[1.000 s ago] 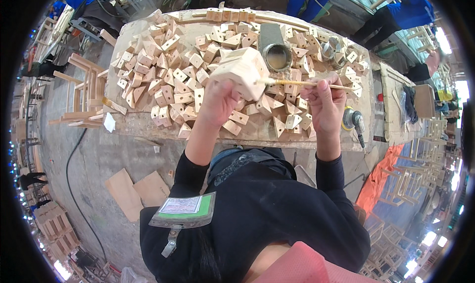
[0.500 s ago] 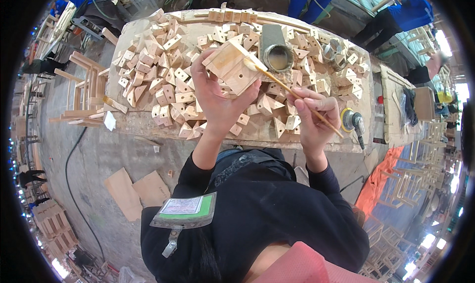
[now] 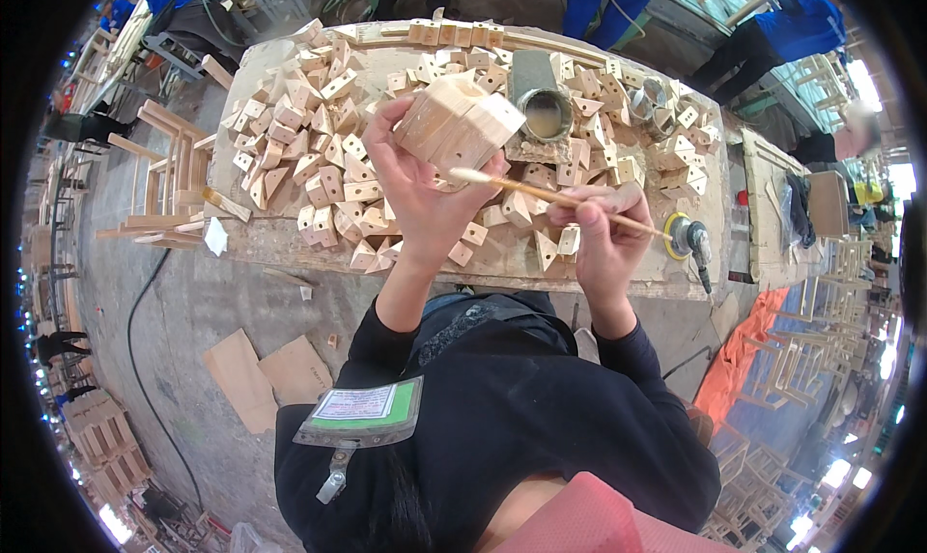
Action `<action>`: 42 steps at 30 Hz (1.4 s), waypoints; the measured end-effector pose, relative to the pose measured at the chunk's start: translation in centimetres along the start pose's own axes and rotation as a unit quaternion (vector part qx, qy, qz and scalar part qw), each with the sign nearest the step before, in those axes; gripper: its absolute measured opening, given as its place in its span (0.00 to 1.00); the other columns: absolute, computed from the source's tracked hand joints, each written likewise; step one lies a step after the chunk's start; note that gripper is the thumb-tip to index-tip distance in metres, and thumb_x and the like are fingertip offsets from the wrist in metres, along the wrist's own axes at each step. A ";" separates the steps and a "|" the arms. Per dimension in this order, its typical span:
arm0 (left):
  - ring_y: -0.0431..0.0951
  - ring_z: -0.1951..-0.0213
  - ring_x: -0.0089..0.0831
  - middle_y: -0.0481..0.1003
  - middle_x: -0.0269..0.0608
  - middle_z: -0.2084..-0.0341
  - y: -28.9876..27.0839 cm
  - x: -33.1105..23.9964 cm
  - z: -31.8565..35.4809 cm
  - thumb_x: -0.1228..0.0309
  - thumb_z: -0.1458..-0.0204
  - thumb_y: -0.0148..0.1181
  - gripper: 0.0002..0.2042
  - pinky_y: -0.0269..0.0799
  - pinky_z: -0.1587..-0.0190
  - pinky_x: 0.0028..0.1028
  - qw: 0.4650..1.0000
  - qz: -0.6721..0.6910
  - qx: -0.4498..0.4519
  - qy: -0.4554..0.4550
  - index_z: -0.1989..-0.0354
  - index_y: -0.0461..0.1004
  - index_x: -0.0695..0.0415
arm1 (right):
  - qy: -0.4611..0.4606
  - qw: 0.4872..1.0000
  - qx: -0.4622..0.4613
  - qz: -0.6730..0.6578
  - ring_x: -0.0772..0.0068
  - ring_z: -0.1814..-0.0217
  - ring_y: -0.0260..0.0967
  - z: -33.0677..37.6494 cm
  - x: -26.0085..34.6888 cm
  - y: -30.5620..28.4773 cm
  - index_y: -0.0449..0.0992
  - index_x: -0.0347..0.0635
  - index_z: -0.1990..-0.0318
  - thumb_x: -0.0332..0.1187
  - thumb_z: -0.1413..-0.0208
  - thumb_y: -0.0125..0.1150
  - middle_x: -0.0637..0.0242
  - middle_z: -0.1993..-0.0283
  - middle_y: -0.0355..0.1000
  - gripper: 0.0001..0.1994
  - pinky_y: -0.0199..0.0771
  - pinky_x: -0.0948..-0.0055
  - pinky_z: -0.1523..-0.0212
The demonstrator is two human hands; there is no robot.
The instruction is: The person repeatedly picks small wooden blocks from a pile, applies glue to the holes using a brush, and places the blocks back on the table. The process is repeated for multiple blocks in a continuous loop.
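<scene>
In my left hand (image 3: 415,171) I grip several pale wooden blocks (image 3: 454,123) stacked together, held up over the bench; fingers and thumb wrap their sides. My right hand (image 3: 611,226) pinches a thin wooden stick brush (image 3: 536,192), its pale tip pointing left, just beneath the lower edge of the blocks. Whether the tip touches them I cannot tell. Behind the blocks a metal tin (image 3: 543,113) with cloudy beige liquid lies tilted toward me. Many small drilled wooden wedges (image 3: 333,181) are heaped around on the workbench (image 3: 261,239).
A round sander (image 3: 686,238) sits at the bench's right end, near metal rings (image 3: 649,101). A flat brush (image 3: 225,203) lies at the left edge. Wooden chair frames (image 3: 164,171) stand to the left. Other people (image 3: 801,31) are beyond the bench. Board pieces (image 3: 241,379) lie on the floor.
The held blocks have been turned, so their layered side faces me. The brush tip has moved off the top face, down and left, and the right hand has shifted slightly down and left.
</scene>
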State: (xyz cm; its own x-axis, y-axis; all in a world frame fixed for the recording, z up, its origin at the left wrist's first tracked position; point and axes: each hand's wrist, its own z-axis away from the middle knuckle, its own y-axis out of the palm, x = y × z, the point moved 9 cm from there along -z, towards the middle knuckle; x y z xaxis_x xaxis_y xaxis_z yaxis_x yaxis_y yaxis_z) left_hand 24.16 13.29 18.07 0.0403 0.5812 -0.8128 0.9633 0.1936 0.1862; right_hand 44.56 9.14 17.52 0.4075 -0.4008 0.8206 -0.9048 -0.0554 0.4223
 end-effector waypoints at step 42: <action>0.70 0.50 0.30 0.69 0.44 0.52 -7.8 12.3 -6.8 0.71 0.60 0.71 0.35 0.63 0.43 0.29 0.988 -0.109 -0.057 -0.098 0.43 0.61 0.68 | -0.131 0.914 0.033 0.384 0.64 0.54 0.78 -3.1 0.4 -0.9 0.71 0.37 0.69 0.15 0.51 0.63 0.50 0.57 0.78 0.08 0.78 0.73 0.56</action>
State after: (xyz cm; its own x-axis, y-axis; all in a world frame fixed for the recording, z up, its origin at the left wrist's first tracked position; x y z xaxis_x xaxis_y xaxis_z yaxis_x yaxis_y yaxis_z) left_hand 15.27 24.30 10.42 -0.1025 0.3539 -0.9297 0.9192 0.3910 0.0475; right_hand 45.91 11.88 18.72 -0.3855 -0.5486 0.7419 -0.9206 0.2826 -0.2694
